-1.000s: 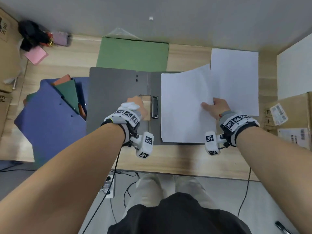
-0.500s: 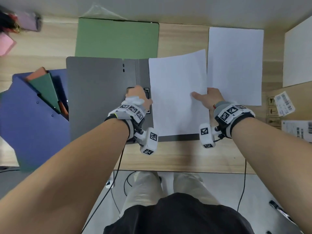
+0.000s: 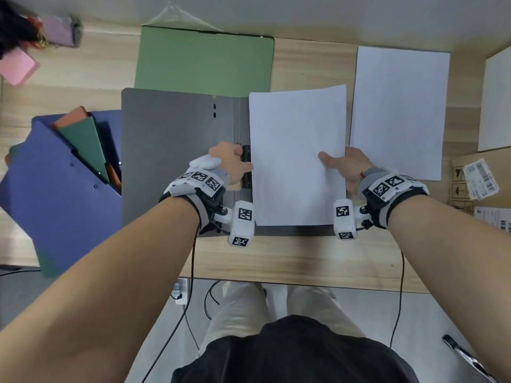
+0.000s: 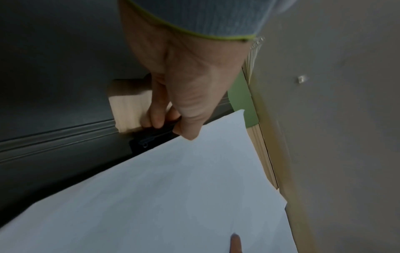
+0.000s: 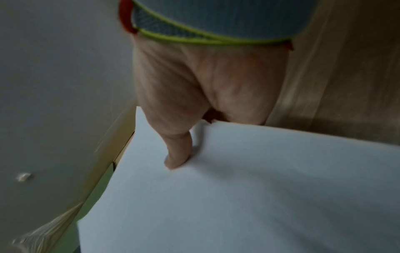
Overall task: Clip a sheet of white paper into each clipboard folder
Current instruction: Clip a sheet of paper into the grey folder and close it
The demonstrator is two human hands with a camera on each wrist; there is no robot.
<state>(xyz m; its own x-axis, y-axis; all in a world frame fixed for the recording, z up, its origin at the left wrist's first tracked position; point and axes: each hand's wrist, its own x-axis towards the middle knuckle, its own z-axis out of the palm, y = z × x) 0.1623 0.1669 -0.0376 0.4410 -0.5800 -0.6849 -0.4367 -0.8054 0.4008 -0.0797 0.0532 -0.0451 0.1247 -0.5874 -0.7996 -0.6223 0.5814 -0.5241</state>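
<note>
I am working on the grey clipboard folder (image 3: 177, 150), which is lying open on the wooden desk (image 3: 276, 255). My left hand (image 3: 229, 161) is sitting at the folder's spine, with thumb and curled fingers pinching the black clip (image 4: 155, 135); I judge I am holding it open, though the gap under the clip is not visible. My right hand (image 3: 348, 170) is gripping the right edge of the white sheet (image 3: 296, 156), thumb on top and the other fingers hidden beneath. The sheet is lying over the folder's right panel, its left edge just beside the clip, slightly bowed in the right wrist view.

Progress, as I judge it:

1. Sheet fetched and brought over the open folder: done.
2. Left edge seated under the clip: not confirmed. In the left wrist view the edge is reaching the clip, but I cannot tell whether it is under it.
3. Clip released onto the sheet: not yet done.
4. Folder closed and set aside: not yet done.

More white paper (image 3: 398, 111) is lying on the desk to the right. A green folder (image 3: 204, 59) is lying behind the grey one, and a pile of blue, green and orange folders (image 3: 55, 175) is lying at the left; I cannot tell which of these are already holding a sheet. I am therefore treating the task as part-way through at most.
</note>
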